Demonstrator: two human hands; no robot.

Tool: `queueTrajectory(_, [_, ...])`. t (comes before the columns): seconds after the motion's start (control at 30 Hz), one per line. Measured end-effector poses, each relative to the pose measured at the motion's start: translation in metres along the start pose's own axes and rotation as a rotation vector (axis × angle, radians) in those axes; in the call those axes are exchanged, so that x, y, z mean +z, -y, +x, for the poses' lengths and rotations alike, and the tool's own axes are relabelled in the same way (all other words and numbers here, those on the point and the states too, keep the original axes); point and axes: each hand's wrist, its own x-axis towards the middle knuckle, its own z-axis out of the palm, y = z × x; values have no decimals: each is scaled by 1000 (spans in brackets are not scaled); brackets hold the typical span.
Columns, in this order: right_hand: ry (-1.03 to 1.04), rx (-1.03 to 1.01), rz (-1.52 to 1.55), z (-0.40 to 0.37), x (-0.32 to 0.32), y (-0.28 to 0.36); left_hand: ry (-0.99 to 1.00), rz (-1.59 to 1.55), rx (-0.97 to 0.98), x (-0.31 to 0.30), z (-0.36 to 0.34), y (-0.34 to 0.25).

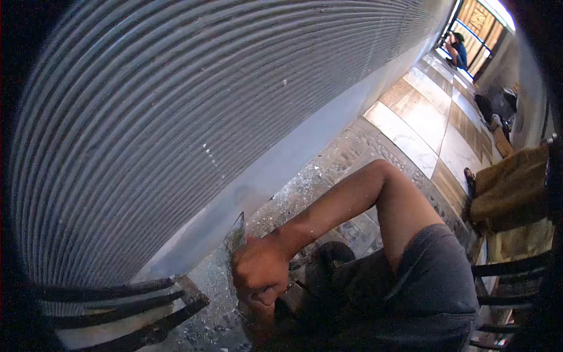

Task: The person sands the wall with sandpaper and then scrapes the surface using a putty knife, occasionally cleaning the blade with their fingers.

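Observation:
My right hand (pixel 261 267) is closed in a fist, low at the middle of the view, with the forearm reaching in from the right. A flat, pointed metal blade of a scraper (pixel 237 232) sticks out past the fist towards the wall base; the handle is hidden by the hand. Below the fist a strip of skin, apparently my left hand or wrist (pixel 262 317), shows in shadow; its fingers are hidden. Around the hands, the rough grey floor (pixel 220 293) is strewn with pale crumbs and chips. The blade is close to the pale wall base (pixel 205 234); contact cannot be made out.
A grey ridged wall (pixel 193 123) rises along the left. Dark metal slats (pixel 129 311) stand at the lower left, others (pixel 510 267) at the right. A brown cloth (pixel 507 188) hangs at the right. Patterned tiles (pixel 419 111) lead to a crouching person (pixel 457 50) far off.

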Motion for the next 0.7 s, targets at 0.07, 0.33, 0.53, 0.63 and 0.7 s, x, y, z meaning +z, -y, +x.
queueTrajectory(0.07, [-12, 46, 17, 0, -1, -2, -12, -7, 36, -5, -9, -11])
queueTrajectory(0.33, [17, -45, 35, -14, 6, -11, -280, 401, 247, 119, -71, -94])
queueTrajectory(0.53, [-154, -290, 17, 14, -33, -3, 32, -144, 162, 133, -57, -112])
queueTrajectory(0.63, [-274, -360, 108, 9, -34, -35, -36, -148, 211, 140, -57, -107])
queueTrajectory(0.7, [-237, -93, -12, 4, -38, -53, 140, -360, 113, 126, -55, -102])
